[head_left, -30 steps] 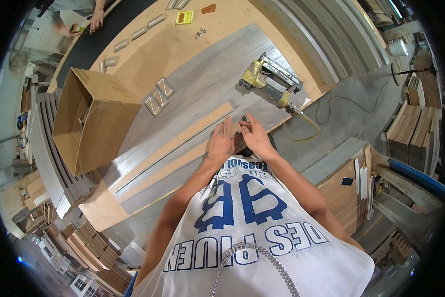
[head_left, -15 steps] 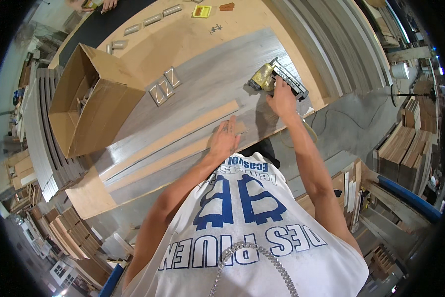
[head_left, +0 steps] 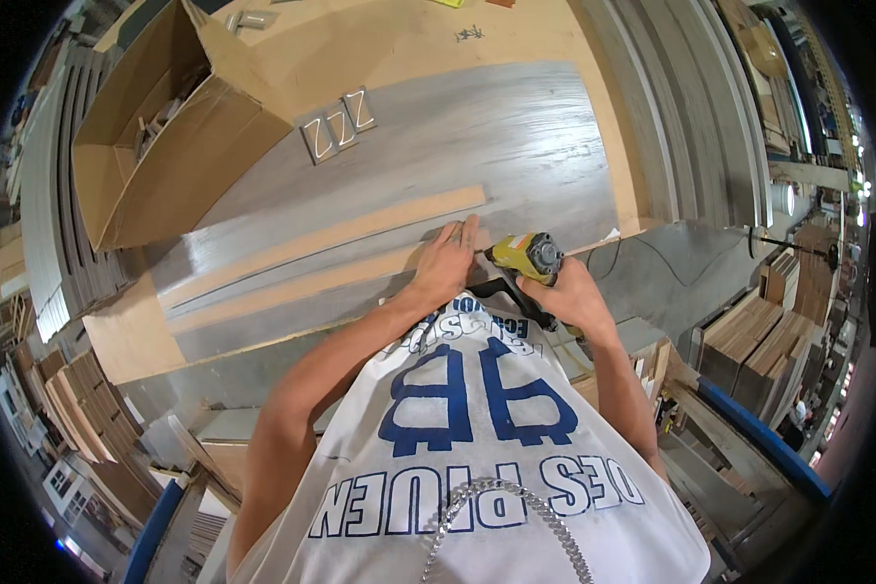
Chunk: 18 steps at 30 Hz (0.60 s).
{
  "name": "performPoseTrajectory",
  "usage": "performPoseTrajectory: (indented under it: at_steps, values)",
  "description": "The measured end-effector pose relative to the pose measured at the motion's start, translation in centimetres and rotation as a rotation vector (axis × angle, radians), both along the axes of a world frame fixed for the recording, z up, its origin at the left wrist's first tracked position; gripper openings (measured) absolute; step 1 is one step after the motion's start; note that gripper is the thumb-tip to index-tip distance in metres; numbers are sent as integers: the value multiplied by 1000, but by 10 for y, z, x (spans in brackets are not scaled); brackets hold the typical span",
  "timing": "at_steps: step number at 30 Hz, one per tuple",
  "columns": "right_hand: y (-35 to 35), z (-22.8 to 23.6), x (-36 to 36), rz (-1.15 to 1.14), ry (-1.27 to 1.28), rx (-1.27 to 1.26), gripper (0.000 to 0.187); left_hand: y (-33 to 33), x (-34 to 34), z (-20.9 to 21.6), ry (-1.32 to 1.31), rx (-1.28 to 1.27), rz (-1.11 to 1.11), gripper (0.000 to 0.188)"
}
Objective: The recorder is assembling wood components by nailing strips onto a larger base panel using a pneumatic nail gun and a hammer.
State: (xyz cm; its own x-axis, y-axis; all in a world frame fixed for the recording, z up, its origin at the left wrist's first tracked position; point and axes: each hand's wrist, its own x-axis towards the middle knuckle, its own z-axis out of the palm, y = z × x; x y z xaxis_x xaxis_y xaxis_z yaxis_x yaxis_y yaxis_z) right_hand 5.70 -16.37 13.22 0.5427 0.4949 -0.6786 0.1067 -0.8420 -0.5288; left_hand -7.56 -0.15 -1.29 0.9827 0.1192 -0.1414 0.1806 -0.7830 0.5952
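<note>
My left hand lies with fingers outstretched over the near right end of a tan wooden strip. A second strip lies just beyond it, and both rest on a grey wood-grain panel. My right hand is closed around the handle of a yellow-and-black nail gun. The nail gun is tilted at the panel's near edge, its dark magazine towards my shirt and its nose close to my left fingertips. Whether the nose touches the strip cannot be seen.
An open cardboard box stands at the left. Several small plates with Z-shaped outlines and a small pile of fasteners lie farther back. Stacks of grey boards stand at the right and left. A hose crosses the floor.
My right hand has lifted the nail gun off the panel and brought it nearer, beside my left hand. My left hand stays on the strip. The whole view has shifted.
</note>
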Motion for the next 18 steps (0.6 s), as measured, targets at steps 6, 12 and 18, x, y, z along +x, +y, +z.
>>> performPoseTrajectory:
  at_steps: [6,12,18]
  values:
    - [3,-3,-9,-20,-110,62,45,-3,-2,-1,-27,-15,10,74]
    - [-1,-13,-8,-14,-127,35,44,-1,-1,5,8,-1,-7,77]
    - [-3,-19,-9,-5,-169,35,44,-2,-2,3,-29,-26,15,78]
